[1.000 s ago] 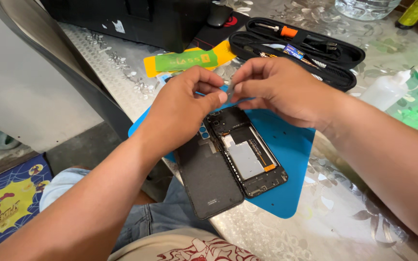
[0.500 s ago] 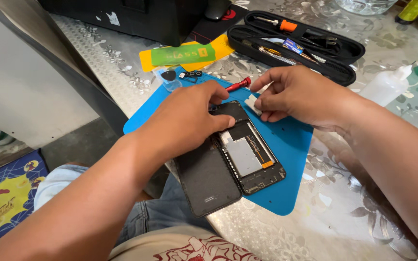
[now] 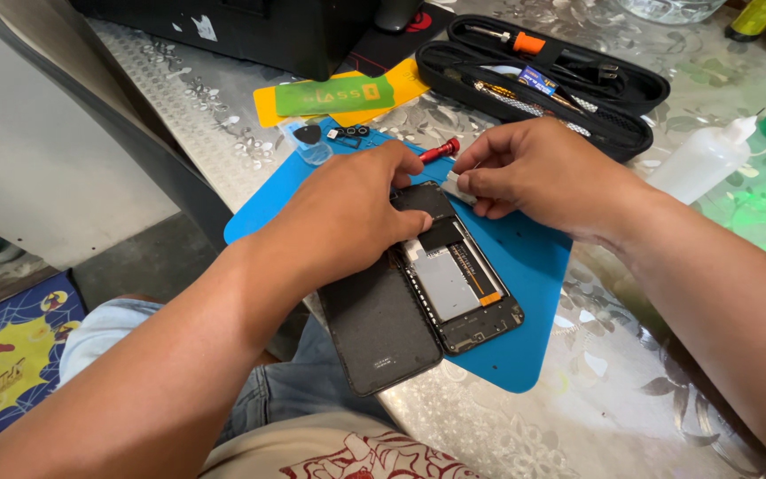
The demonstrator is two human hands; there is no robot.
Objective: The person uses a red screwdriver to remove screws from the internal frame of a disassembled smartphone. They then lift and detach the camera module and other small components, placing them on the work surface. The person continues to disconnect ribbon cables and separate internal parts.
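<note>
Phone (image 3: 454,293) opened on a blue mat (image 3: 525,355), both hands at its top end.

Left hand (image 3: 347,217) lies palm down over the upper part of the phone, apparently steadying it; its fingers grasp nothing visible. Right hand (image 3: 538,173) pinches a small pale part (image 3: 456,188) beside the phone's top corner. Back cover (image 3: 383,333) lies beside the body, nearer the left wrist. Red screwdriver (image 3: 441,151) rests just beyond the fingertips, tool case (image 3: 543,75) farther out on the worktop (image 3: 667,390).
</note>
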